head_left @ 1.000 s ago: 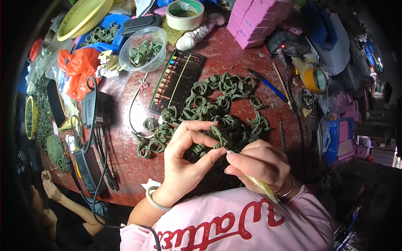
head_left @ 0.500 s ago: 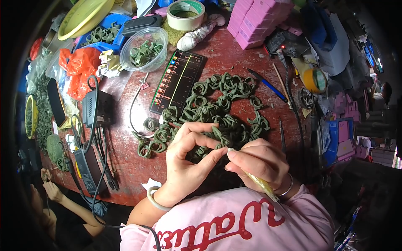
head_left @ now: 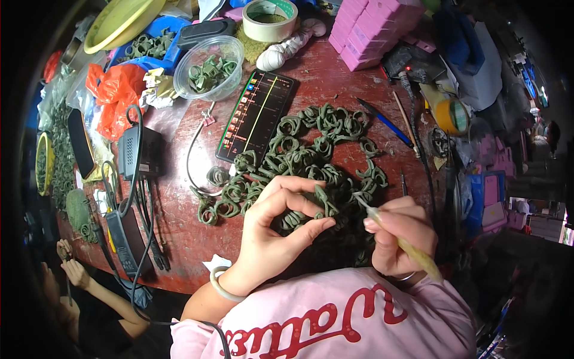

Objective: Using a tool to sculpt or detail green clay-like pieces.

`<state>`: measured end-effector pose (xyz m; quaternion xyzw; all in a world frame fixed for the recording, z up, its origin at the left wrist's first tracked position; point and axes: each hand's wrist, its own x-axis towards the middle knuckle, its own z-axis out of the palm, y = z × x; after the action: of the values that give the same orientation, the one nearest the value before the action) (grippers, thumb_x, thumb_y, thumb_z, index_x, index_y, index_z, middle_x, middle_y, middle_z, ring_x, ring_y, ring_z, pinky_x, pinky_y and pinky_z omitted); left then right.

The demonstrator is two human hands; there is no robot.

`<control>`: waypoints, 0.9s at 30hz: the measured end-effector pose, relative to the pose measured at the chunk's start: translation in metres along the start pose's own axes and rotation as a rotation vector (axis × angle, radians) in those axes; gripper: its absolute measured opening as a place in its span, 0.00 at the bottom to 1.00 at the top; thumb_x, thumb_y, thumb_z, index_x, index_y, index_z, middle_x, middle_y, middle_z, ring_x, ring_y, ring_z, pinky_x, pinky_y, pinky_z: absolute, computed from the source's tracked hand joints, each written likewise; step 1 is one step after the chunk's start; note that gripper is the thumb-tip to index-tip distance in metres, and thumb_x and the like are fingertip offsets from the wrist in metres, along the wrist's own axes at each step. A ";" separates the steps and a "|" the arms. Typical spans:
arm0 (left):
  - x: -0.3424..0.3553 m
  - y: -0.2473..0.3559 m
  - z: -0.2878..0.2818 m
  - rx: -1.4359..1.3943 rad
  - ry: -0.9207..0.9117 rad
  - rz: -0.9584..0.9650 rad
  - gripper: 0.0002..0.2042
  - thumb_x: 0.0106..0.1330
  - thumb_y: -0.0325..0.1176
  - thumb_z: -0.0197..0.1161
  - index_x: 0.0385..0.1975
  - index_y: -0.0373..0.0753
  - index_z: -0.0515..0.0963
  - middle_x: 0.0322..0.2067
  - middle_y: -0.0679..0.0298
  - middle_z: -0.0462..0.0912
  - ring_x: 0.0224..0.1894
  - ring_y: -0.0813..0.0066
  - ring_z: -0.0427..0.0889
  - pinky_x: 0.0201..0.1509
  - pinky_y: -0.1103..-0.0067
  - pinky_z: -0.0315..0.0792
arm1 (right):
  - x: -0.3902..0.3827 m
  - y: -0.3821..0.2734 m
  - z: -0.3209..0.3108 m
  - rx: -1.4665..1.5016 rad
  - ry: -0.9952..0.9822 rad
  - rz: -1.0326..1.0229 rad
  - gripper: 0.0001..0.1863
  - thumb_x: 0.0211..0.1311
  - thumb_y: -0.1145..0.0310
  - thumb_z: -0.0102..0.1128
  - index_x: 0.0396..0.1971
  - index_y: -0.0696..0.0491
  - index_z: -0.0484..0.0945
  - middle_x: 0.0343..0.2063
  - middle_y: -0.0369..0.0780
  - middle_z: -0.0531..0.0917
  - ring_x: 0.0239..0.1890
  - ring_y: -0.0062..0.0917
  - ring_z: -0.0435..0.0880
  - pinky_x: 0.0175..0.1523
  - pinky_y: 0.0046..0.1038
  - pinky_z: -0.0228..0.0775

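Note:
My left hand (head_left: 266, 224) pinches a dark green ring-shaped piece (head_left: 325, 204) between thumb and fingers, above a pile of similar green rings (head_left: 299, 157) on the red table. In my right hand (head_left: 408, 230) is a slim tool with a yellowish handle (head_left: 420, 258), gripped like a pen. Its thin pale tip points up and left, a little apart from the ring in my left hand. Part of the pile is hidden under my hands.
Beyond the pile lie a lit phone (head_left: 256, 119) and a clear tub of green pieces (head_left: 207, 75). A blue pen (head_left: 384, 121) and pink blocks (head_left: 371, 33) are at the right. Black power adapters (head_left: 125, 242) with cables stand left. Another person's hand (head_left: 76, 273) shows lower left.
My right hand has moved right, taking the tool's tip away from the green ring. My left hand has shifted slightly right, and the ring now shows more between its fingers.

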<state>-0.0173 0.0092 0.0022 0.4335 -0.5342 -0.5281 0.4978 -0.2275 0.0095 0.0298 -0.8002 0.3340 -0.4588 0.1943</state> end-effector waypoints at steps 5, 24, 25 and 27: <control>0.001 0.002 -0.002 -0.375 -0.059 -0.296 0.09 0.57 0.21 0.70 0.34 0.36 0.78 0.52 0.56 0.75 0.40 0.81 0.79 0.24 0.90 0.75 | 0.007 0.000 0.004 0.129 -0.017 0.082 0.17 0.56 0.79 0.68 0.45 0.60 0.75 0.32 0.42 0.83 0.25 0.27 0.82 0.28 0.24 0.76; -0.001 0.000 0.000 0.004 0.003 -0.082 0.11 0.49 0.23 0.74 0.32 0.36 0.83 0.44 0.58 0.80 0.49 0.66 0.78 0.55 0.74 0.68 | 0.007 -0.002 0.015 0.043 -0.037 0.073 0.20 0.51 0.80 0.71 0.45 0.59 0.76 0.32 0.40 0.84 0.25 0.26 0.83 0.27 0.25 0.76; -0.001 0.001 0.000 0.003 0.000 -0.082 0.11 0.49 0.23 0.74 0.32 0.36 0.83 0.44 0.58 0.80 0.49 0.66 0.78 0.55 0.74 0.68 | 0.006 -0.002 0.016 0.025 -0.019 0.049 0.21 0.50 0.80 0.72 0.45 0.60 0.75 0.33 0.40 0.84 0.25 0.27 0.83 0.27 0.25 0.76; -0.001 0.002 0.000 0.065 0.013 -0.028 0.11 0.48 0.22 0.74 0.32 0.36 0.82 0.43 0.58 0.80 0.48 0.67 0.78 0.52 0.75 0.70 | 0.006 -0.002 0.018 0.016 -0.002 0.024 0.21 0.50 0.80 0.72 0.45 0.60 0.75 0.34 0.41 0.83 0.25 0.27 0.83 0.27 0.26 0.77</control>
<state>-0.0172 0.0104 0.0041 0.4604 -0.5417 -0.5144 0.4796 -0.2089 0.0065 0.0251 -0.7948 0.3399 -0.4583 0.2064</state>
